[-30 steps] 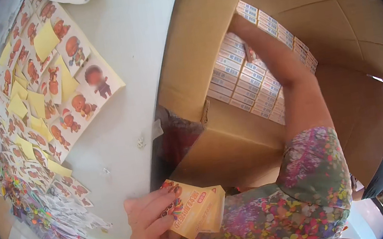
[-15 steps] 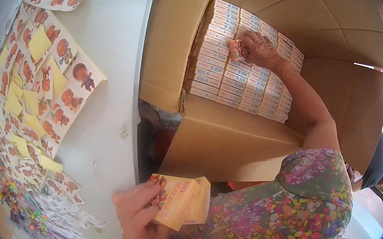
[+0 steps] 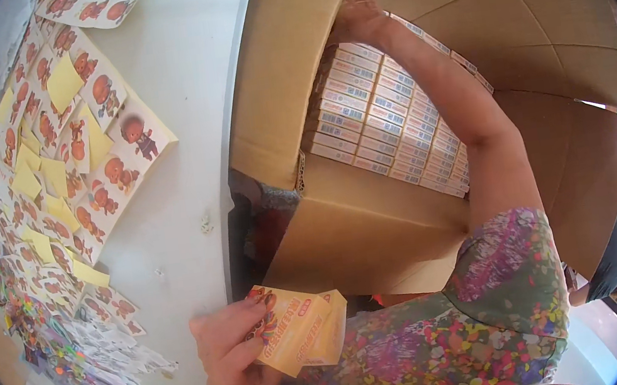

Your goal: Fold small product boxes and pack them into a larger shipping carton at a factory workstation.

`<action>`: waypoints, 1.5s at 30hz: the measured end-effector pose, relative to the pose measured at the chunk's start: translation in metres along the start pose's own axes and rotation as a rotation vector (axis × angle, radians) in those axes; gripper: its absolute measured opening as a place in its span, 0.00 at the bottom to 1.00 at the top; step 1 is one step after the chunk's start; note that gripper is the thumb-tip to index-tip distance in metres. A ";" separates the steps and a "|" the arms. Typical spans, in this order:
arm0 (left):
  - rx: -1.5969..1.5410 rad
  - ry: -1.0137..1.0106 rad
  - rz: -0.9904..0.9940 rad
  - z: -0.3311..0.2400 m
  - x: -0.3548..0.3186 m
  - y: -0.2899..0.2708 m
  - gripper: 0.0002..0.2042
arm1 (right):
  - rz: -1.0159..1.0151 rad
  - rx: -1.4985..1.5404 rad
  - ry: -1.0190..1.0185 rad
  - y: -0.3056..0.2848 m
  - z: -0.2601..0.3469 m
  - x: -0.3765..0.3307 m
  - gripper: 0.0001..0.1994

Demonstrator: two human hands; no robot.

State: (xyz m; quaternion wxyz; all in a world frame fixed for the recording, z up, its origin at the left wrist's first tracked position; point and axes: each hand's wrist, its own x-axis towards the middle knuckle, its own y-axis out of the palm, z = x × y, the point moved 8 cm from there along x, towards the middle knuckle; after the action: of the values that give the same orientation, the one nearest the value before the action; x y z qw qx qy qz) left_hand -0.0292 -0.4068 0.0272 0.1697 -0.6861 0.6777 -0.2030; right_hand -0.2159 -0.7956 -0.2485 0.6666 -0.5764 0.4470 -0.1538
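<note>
My left hand [image 3: 228, 351] is closed round small yellow-orange printed cartons [image 3: 296, 334], held above my lap near the table edge. My right hand [image 3: 360, 18] is at the far left corner of a large open cardboard box [image 3: 376, 230], over the end of the packed rows. Its fingers are partly hidden and blurred, so whether it grips anything does not show. Beneath and beside my right arm, many slim white-and-orange cartons [image 3: 381, 124] stand in tight rows inside the box.
A white table [image 3: 168, 133] runs along the left. On it lie cartoon-figure picture cards [image 3: 107, 172], yellow paper slips [image 3: 64, 83] and a pile of small colourful items [image 3: 38, 329]. Raised cardboard flaps [image 3: 259, 82] surround the box. At the far right, part of another person [image 3: 607, 266] shows.
My right hand has moved from the middle of the rows, where it held a small orange printed carton, to the far left corner of the box. My left hand keeps its cartons.
</note>
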 end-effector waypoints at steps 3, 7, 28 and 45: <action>0.020 -0.001 0.009 -0.001 0.001 -0.001 0.18 | 0.006 -0.093 0.091 0.013 0.006 0.025 0.38; 0.007 -0.016 0.051 0.000 0.005 -0.002 0.19 | -0.039 -0.025 0.209 0.011 0.000 0.017 0.45; -0.123 0.094 -0.064 0.002 -0.010 -0.005 0.32 | 0.340 0.570 -0.199 -0.068 0.009 -0.076 0.09; -0.247 0.264 -0.315 -0.008 -0.013 -0.010 0.40 | -0.329 0.918 -0.908 -0.273 0.158 -0.281 0.19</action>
State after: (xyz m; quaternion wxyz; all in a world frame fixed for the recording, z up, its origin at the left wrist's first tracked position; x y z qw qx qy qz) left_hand -0.0247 -0.3936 0.0387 -0.0395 -0.7664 0.5982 -0.2306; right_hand -0.1647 -0.5725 0.1060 0.9343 -0.3022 -0.0827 -0.1703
